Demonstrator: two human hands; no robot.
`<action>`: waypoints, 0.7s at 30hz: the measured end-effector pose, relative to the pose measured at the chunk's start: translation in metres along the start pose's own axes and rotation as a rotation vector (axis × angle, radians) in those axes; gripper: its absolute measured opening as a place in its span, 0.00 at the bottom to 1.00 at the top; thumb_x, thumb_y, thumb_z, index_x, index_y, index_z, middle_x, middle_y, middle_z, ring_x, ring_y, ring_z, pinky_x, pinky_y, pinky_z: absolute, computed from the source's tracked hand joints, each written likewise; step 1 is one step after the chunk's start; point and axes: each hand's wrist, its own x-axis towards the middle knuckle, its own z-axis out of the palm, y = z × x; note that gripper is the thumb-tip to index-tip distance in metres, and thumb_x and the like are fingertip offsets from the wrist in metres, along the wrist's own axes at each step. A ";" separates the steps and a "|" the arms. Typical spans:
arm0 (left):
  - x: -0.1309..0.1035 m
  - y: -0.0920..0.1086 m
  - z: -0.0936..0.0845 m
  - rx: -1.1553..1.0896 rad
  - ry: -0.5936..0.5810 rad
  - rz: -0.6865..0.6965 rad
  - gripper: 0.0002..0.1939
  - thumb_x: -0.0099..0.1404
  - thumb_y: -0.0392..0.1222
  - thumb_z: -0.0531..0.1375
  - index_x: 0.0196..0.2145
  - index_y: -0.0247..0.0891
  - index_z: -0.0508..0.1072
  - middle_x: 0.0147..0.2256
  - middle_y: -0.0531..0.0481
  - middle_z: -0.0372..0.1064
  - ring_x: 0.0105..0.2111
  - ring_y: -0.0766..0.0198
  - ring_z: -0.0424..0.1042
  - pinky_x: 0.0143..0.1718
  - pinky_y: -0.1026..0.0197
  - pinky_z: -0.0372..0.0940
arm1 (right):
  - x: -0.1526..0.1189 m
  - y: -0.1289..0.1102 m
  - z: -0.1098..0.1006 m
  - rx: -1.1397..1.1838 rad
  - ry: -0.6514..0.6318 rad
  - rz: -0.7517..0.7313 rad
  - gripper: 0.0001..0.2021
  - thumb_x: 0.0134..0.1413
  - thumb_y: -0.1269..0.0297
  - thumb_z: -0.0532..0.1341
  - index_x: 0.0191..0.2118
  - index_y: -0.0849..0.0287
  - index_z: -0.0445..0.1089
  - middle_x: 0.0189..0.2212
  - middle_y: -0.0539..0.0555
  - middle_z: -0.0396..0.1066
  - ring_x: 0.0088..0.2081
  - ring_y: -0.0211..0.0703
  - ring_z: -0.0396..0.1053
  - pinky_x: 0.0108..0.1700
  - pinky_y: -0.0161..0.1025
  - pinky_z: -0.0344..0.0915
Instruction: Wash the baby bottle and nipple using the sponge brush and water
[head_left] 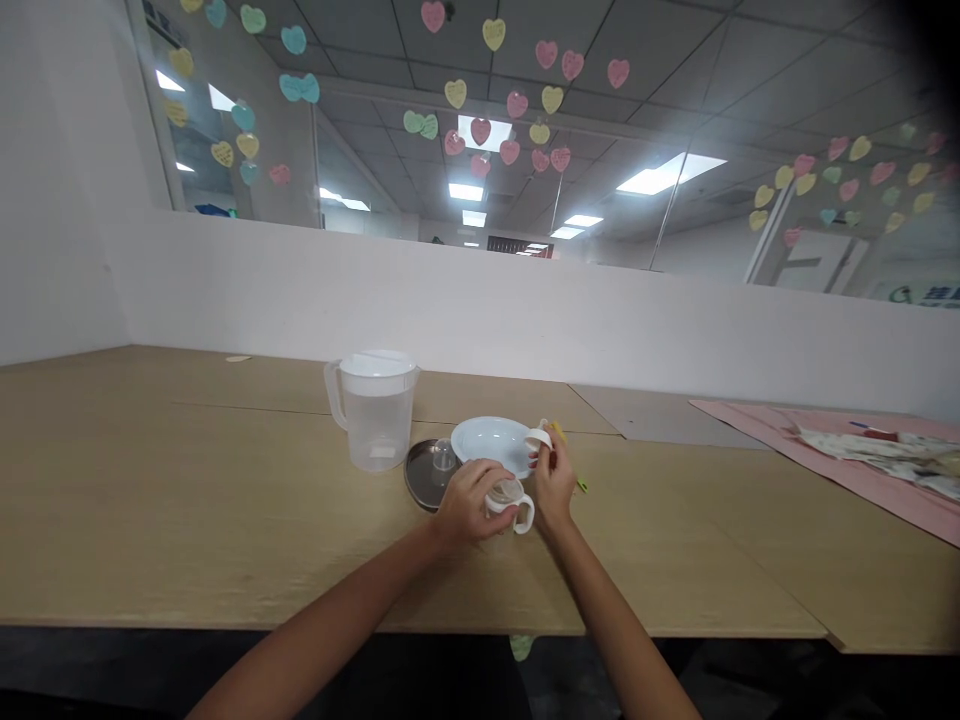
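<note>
My left hand (474, 503) is wrapped round a small clear cup with a white handle (524, 514), low over the table in front of me. My right hand (553, 480) grips a small white ring-shaped piece (538, 438), raised at the right rim of a white bowl (487, 432). Left of the bowl lies a round dark metal tray (420, 478), bearing a small clear plastic cup (443, 456). Behind the tray stands a translucent pitcher (379, 420) with a lid and a handle on its left. Something yellow (559, 431) shows partly behind my right hand.
A small green item (582, 486) lies just right of my right wrist. Farther right, a pink cloth (750, 430) carries a white crumpled cloth (862, 447) and a red object. The wooden table (187, 500) ends at a white wall with windows above.
</note>
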 end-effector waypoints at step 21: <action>-0.002 0.001 0.004 -0.177 0.098 -0.234 0.09 0.59 0.42 0.52 0.38 0.38 0.64 0.36 0.45 0.67 0.38 0.60 0.66 0.40 0.57 0.60 | -0.003 -0.017 -0.005 0.135 -0.007 -0.127 0.21 0.55 0.60 0.52 0.53 0.59 0.60 0.51 0.61 0.61 0.46 0.44 0.64 0.45 0.43 0.64</action>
